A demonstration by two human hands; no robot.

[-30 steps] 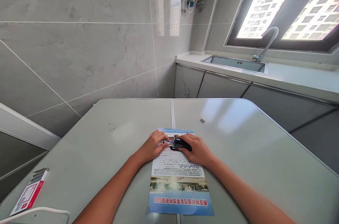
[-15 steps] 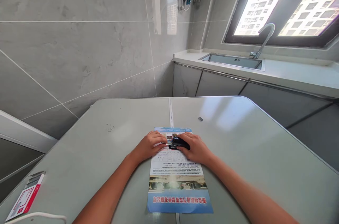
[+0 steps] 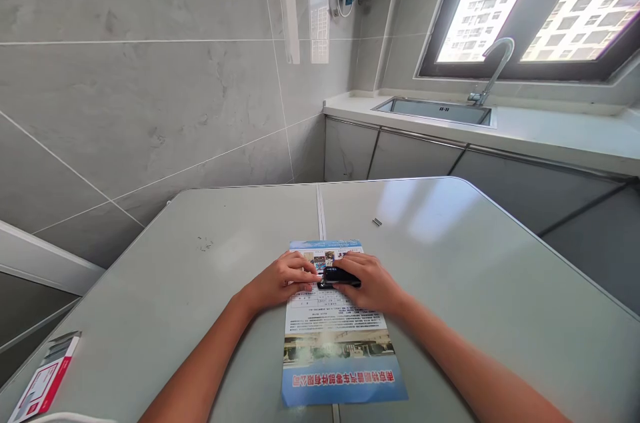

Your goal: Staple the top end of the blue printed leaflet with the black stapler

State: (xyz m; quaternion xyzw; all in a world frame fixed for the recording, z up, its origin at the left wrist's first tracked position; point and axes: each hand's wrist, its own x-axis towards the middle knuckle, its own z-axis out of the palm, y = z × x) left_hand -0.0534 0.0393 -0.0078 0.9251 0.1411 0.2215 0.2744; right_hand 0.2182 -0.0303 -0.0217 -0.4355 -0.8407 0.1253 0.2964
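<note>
A black stapler lies over a printed sheet, its front end pointing left. My right hand is closed around its rear part, thumb below and fingers above. From the left, my left hand reaches to the stapler's front end. Its outstretched index fingertip touches that end, while the thumb stays apart lower down, over the paper. The other left fingers are slightly bent. The sheet has text, small pictures and a blue band with red characters, upside down from here. My right hand hides the back of the stapler.
Two small staple strips lie beyond the paper on the pale table. Several loose staples are at the left. A red and white package sits by the left edge near a white cable. A sink is behind.
The shiny metal part that stuck out of the stapler's front between my left fingers no longer shows. My left index finger has straightened against that end. The view has shifted slightly.
</note>
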